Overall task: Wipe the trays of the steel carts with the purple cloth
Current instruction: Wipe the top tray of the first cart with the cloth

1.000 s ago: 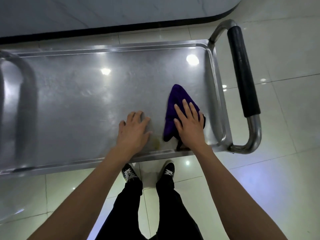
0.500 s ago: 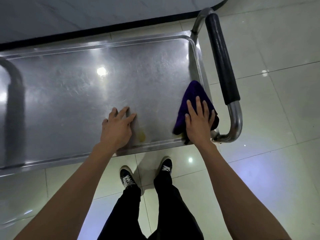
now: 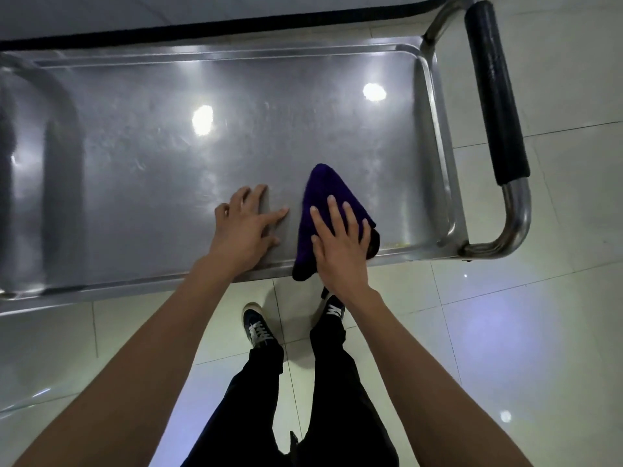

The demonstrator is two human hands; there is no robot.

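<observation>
We look down on the top tray (image 3: 168, 163) of a steel cart, a wide shallow pan of scratched metal with a raised rim, which fills the upper half of the view. Our right hand (image 3: 340, 246) lies flat on the purple cloth (image 3: 323, 193) with straight, spread fingers and presses it on the tray; it does not grip it. The cloth is folded to a rough triangle whose tip points to the far side, and it lies at the near edge of the tray, right of the middle, with its lower corner hanging a little over the near rim. Our left hand (image 3: 246, 230) rests just beside the cloth on its left, palm down on the bare metal near the near rim, the fingers spread and only a little bent, holding nothing. The two hands are close together but they do not touch. At the right end of the cart a steel tube handle (image 3: 512, 210) rises and bends around, and its long part is covered by a black grip (image 3: 492, 89). Bright spots of ceiling light are reflected in the tray. Below the tray we see the pale tiled floor (image 3: 505, 348), our black trousers (image 3: 323, 382) and two dark shoes (image 3: 258, 326) with white laces, standing just near the cart. Beyond the far rim there is a dark strip along a light surface.
</observation>
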